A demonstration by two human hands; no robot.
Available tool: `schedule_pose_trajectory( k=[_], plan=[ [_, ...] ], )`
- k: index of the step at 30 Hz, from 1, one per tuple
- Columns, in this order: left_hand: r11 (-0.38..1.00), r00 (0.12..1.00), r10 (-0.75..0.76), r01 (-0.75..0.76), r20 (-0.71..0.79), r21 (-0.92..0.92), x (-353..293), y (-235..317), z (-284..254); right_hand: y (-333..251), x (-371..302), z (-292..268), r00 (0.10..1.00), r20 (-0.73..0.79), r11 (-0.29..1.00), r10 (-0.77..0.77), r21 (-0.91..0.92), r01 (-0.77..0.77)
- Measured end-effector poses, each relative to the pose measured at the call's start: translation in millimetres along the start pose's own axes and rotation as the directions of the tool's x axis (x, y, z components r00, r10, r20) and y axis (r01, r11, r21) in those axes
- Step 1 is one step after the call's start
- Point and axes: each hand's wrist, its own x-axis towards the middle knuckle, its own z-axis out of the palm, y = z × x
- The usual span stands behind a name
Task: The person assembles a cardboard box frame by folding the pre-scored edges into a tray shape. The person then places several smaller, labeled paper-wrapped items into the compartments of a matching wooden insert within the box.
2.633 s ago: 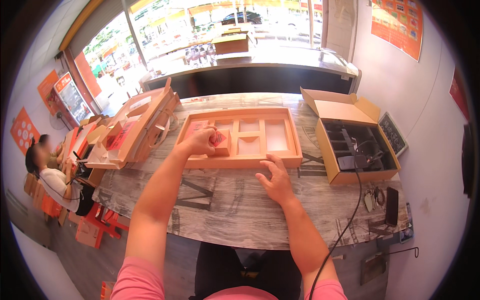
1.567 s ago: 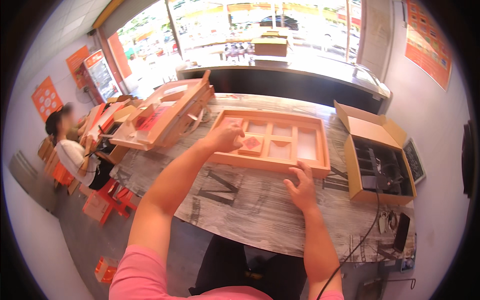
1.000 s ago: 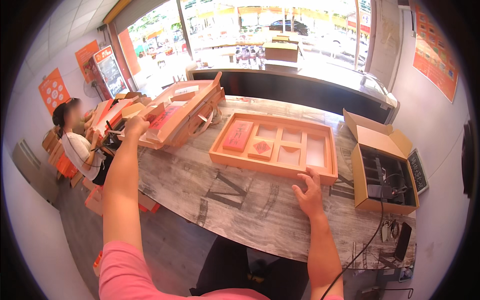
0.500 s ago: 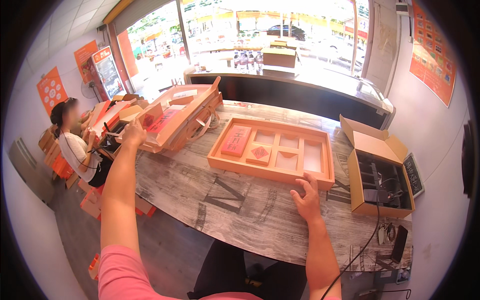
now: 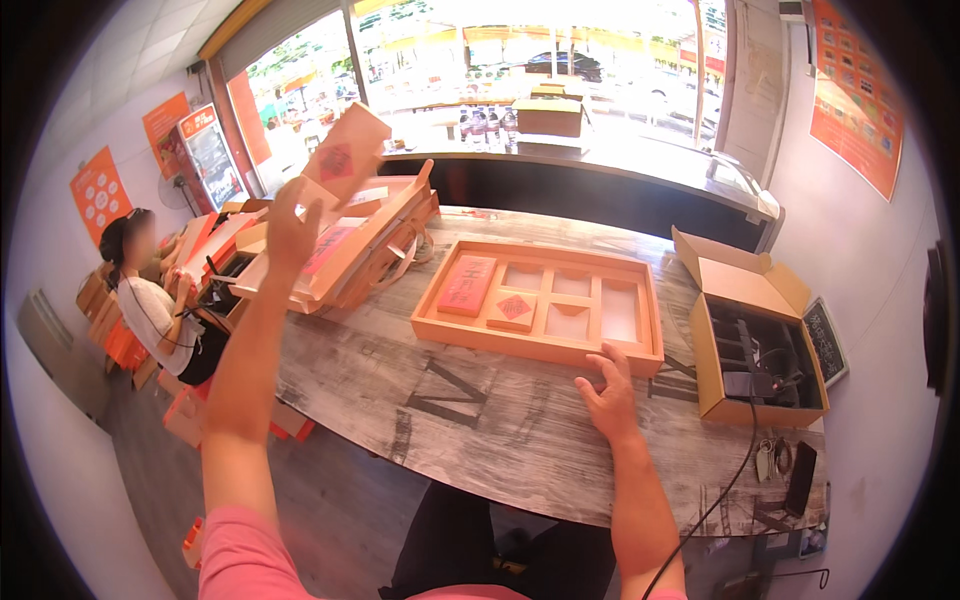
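Above the stacked boxes on the left, my left hand (image 5: 294,226) is closed on a peach-coloured carton (image 5: 343,158) with a red diamond mark, lifted and tilted. My right hand (image 5: 610,398) has its fingers apart at the front wall of a shallow orange gift box (image 5: 480,340), near its right corner. That gift box lies open on the table with a divided insert. A flat red box (image 5: 467,285) fills its left slot, and a small square box (image 5: 514,309) with a red diamond sits beside it. The other compartments hold nothing visible.
Several open cartons and gift bags (image 5: 370,270) are piled at the table's left. A brown carton (image 5: 712,350) holding black equipment stands right, with keys (image 5: 768,458) and a black phone (image 5: 799,478) nearer. A person (image 5: 150,290) works at far left.
My left hand has risen from the pile with the peach carton, which now hangs above the other boxes. The right hand stays by the gift box's front edge.
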Motion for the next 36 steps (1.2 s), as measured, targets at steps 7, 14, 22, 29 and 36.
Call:
schedule_pose_trajectory(
  k=[7,14,22,29,36],
  plan=[
    [0.248,0.762,-0.086,0.64,0.642,-0.727,-123,188,50,1,0,-2,0.984,0.107,0.878,0.142,0.445,-0.176],
    [-0.607,0.341,0.437,0.795,0.832,-0.007,-236,285,122,-6,1,-18,0.97,0.244,0.543,-0.003,0.815,-0.203],
    [-0.483,0.172,0.547,0.864,0.819,0.142,-267,293,148,-12,-4,-14,0.948,0.306,0.59,0.089,0.75,-0.298],
    [-0.305,0.38,0.183,0.899,0.907,-0.315,-251,271,140,-19,-4,-9,0.985,0.09,0.699,0.147,0.695,-0.168],
    [-0.105,0.691,0.021,0.72,0.722,-0.686,-250,299,126,-14,-8,7,0.992,0.055,0.86,0.112,0.495,-0.124]
  ],
)
